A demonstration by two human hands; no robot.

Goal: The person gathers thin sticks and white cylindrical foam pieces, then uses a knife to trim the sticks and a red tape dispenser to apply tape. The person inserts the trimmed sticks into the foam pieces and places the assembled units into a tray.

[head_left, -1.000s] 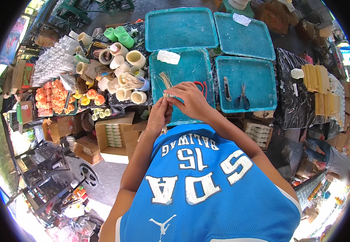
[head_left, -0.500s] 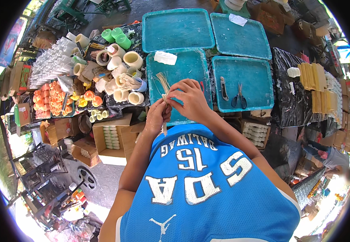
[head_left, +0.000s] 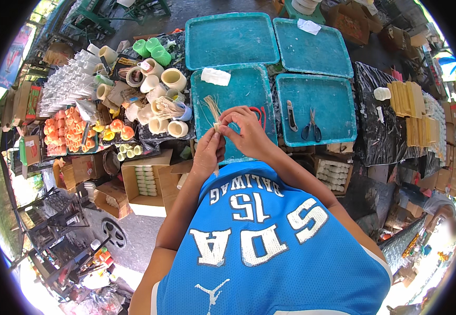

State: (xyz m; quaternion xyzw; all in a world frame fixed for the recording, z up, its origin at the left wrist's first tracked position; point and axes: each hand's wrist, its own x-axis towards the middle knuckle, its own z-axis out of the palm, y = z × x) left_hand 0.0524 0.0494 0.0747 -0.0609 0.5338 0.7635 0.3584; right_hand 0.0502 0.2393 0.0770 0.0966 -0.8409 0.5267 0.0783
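Observation:
A bundle of thin straw-coloured strands (head_left: 212, 107) stands upright above the near-left teal tray (head_left: 238, 84), its loose ends fanned out at the top. My left hand (head_left: 208, 151) is closed around its lower part, and the tail pokes out below the fist. From the right, my right hand (head_left: 245, 131) pinches the bundle at its middle, just above the left fingers. A pale band seems to circle the strands there; its detail is too small to make out. Beside my right hand, a red-handled tool (head_left: 263, 116) lies on the tray, partly hidden. A white paper piece (head_left: 215, 76) rests near the tray's far edge.
The near-right tray (head_left: 304, 80) carries a utility knife (head_left: 292, 116) and scissors (head_left: 311, 128). Cream tubes (head_left: 173, 79), orange pieces (head_left: 75, 127) and white pieces (head_left: 68, 84) crowd the left. Yellow strips (head_left: 406, 100) lie on black plastic (head_left: 367, 115) at right. Cartons (head_left: 146, 181) stand below.
Both hands have shifted very slightly with the bundle still between them. More of the red-handled tool now shows beside my right hand. A person at the far right has moved.

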